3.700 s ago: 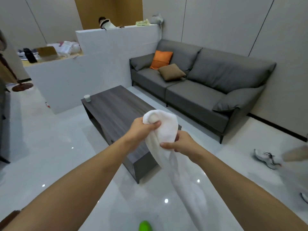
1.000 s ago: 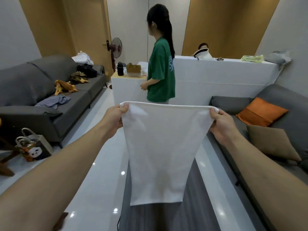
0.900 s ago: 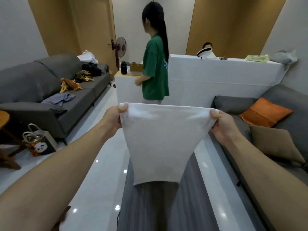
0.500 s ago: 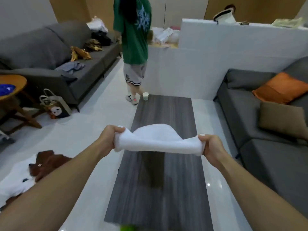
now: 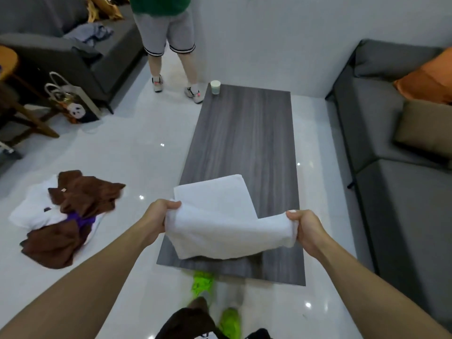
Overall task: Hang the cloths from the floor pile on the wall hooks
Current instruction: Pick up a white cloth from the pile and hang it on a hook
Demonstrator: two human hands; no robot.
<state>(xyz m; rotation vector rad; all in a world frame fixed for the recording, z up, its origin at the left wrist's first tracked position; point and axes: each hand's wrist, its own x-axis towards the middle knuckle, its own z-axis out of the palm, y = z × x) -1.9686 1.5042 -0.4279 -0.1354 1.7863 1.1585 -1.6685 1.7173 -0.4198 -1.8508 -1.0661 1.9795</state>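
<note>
A white cloth (image 5: 220,223) lies partly spread on the near end of the dark wooden coffee table (image 5: 244,133). My left hand (image 5: 159,216) grips its left corner and my right hand (image 5: 305,228) grips its right corner, both just above the table top. The cloth's far part rests flat on the wood; its near part sags between my hands. On the floor to the left lies the pile of cloths (image 5: 63,216), brown, white and purple. No wall hooks are in view.
A person in grey shorts (image 5: 168,33) stands at the table's far left corner. A small white cup (image 5: 215,87) stands on that corner. Grey sofas flank the room, left (image 5: 73,55) and right (image 5: 403,167). A bag (image 5: 71,104) sits by the left sofa. My green shoes (image 5: 215,304) are below.
My view tilted down and both hands lowered the cloth from held up in the air onto the near end of the table. The far part now lies flat.
</note>
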